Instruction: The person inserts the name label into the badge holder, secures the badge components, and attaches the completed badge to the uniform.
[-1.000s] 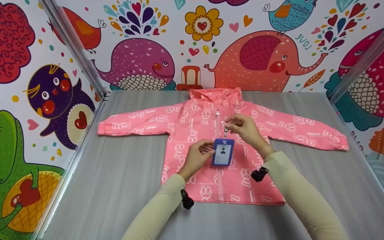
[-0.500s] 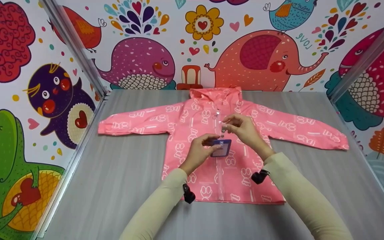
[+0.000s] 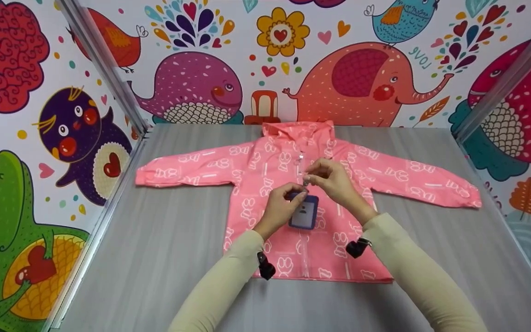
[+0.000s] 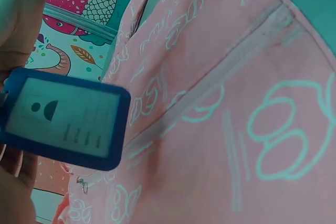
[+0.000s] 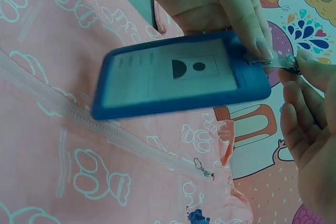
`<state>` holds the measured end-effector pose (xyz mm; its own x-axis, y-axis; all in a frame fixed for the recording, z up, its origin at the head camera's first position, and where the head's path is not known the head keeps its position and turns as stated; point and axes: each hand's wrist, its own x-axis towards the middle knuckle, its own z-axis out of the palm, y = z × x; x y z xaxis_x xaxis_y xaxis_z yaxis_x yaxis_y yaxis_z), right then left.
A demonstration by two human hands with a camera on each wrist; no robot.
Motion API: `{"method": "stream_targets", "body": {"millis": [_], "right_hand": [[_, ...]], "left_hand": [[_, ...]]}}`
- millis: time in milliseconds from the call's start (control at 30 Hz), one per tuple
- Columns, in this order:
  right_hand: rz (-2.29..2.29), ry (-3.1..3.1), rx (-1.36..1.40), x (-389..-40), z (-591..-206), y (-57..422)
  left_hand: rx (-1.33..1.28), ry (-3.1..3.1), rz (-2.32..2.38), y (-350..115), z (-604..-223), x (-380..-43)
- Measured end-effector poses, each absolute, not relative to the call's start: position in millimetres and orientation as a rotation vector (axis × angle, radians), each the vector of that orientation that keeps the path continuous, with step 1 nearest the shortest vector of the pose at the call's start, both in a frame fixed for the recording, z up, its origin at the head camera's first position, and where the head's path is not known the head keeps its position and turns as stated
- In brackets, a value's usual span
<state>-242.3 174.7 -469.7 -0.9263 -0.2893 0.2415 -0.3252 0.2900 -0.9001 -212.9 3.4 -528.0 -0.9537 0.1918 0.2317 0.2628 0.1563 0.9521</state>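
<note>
A blue badge holder [image 3: 304, 214] with a white card hangs over the front of a pink hooded jacket [image 3: 339, 244]. My left hand [image 3: 278, 207] pinches a short clear strap [image 5: 257, 59] at the holder's top end, the thumb lying on the strap. Just beyond, my right hand [image 3: 334, 182] pinches the small metal clip [image 5: 291, 65] that joins the strap. The right wrist view shows the card's printed figure and the holder's full length; the fingers partly cover the clip.
Flat on the grey table [image 3: 164, 249] lies the jacket with both sleeves spread. Its closed zipper [image 3: 305, 258] runs down the middle, with a metal pull [image 5: 202, 169] near the collar. Printed wall panels [image 3: 191, 87] stand behind and at both sides.
My left hand has moved from the holder's side edge up to the strap at its top. The holder tipped, then swung down again, and my right hand shifted slightly left with the clip.
</note>
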Motion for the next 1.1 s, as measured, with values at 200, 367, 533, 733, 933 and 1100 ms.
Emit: {"method": "stream_targets", "body": {"millis": [200,367,533,733,933,1100], "right_hand": [[1.718,-2.491,0.605,-240.2,-477.2,174.1],[1.669,-2.523,0.615,-237.6,-480.7,173.6],[1.627,-2.513,0.592,-235.3,-483.3,174.0],[1.640,-2.497,0.551,-235.6,-485.4,173.5],[1.696,-2.534,0.512,-234.6,-485.8,172.8],[1.741,-2.545,0.481,-225.9,-470.1,171.7]], "left_hand": [[-0.433,-2.314,-1.964,-1.3,-510.5,-203.2],[-0.431,-2.260,-2.055,-3.4,-500.0,-196.5],[-0.420,-2.274,-2.102,-1.2,-500.3,-195.8],[-0.419,-2.245,-2.155,2.4,-501.7,-197.6],[-0.372,-2.281,-2.144,3.3,-503.1,-197.6],[-0.384,-2.301,-2.140,4.5,-503.6,-196.3]]}}
